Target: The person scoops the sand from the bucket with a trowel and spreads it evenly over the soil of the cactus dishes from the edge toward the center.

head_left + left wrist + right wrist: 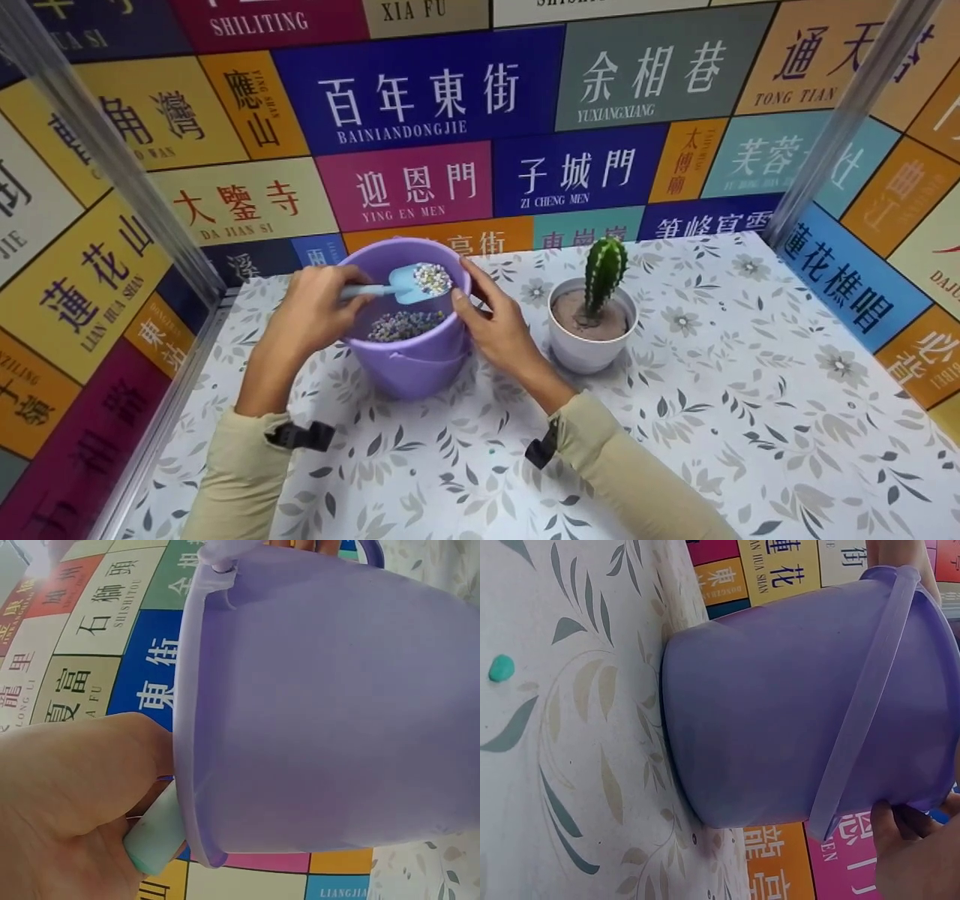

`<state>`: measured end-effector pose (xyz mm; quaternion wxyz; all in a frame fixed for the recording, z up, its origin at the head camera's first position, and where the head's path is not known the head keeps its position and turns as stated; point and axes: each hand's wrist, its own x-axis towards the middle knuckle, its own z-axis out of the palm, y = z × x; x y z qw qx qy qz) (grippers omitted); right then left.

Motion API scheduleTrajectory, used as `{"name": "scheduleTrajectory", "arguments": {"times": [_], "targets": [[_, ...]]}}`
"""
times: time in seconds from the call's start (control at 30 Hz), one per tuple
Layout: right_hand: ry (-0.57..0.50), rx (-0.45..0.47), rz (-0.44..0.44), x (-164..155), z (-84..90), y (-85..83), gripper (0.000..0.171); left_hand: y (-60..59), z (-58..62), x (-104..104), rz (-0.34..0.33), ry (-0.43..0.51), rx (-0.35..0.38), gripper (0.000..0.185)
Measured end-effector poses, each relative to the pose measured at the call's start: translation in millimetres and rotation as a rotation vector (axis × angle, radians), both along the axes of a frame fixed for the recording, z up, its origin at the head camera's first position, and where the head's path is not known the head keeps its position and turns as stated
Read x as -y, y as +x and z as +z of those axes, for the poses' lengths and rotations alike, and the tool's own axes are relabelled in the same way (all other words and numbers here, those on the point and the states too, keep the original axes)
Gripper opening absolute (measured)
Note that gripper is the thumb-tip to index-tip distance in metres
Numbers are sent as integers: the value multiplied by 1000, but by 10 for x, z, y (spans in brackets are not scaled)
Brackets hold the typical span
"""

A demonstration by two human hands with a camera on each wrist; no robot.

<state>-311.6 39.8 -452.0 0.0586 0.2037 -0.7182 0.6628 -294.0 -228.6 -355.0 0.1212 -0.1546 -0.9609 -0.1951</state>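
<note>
A purple bucket stands on the floral table, partly filled with small multicoloured pebbles. My left hand grips the handle of a light blue scoop, held over the bucket's mouth with a heap of pebbles on its blade. In the left wrist view the scoop handle lies in my left hand beside the bucket wall. My right hand holds the bucket's right rim. The right wrist view shows the right hand's fingers at the bucket rim and handle.
A white pot with a small green cactus stands just right of the bucket. A stray teal pebble lies on the tablecloth. Walls of coloured signs and metal posts enclose the table.
</note>
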Motion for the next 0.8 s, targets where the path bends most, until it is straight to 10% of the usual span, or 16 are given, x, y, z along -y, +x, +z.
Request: {"name": "scheduleTrajectory", "arguments": {"times": [0.8], "targets": [[7,-18,145,-342,-43,122,59,138,158,-114,-39,-4,-78,18]]}}
